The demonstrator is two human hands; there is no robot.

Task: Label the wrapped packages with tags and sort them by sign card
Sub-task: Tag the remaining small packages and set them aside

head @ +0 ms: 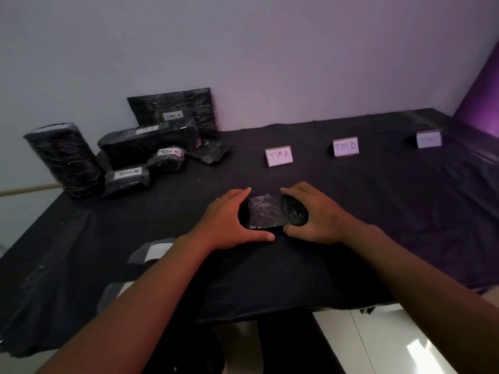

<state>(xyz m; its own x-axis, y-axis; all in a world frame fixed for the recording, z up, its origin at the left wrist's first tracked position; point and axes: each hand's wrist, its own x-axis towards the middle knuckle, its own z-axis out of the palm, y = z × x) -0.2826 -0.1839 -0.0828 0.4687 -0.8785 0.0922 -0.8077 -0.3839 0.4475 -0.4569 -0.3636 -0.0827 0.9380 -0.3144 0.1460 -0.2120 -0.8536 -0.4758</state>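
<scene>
- Third sign card, far right: lettering too faint to read.
- White sheets at the near left edge, partly hidden by the left forearm.
- Left hand and right hand cup the ends of a small wrapped package on the black table; fingers and thumbs curl round it.
- Cards "TIM A" and "TIM B" stand beyond it.
- Tagged packages cluster far left by the wall.

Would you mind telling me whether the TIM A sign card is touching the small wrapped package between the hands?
Apart. The head view shows a bare strip of black tablecloth between the TIM A sign card and the small wrapped package.
</scene>
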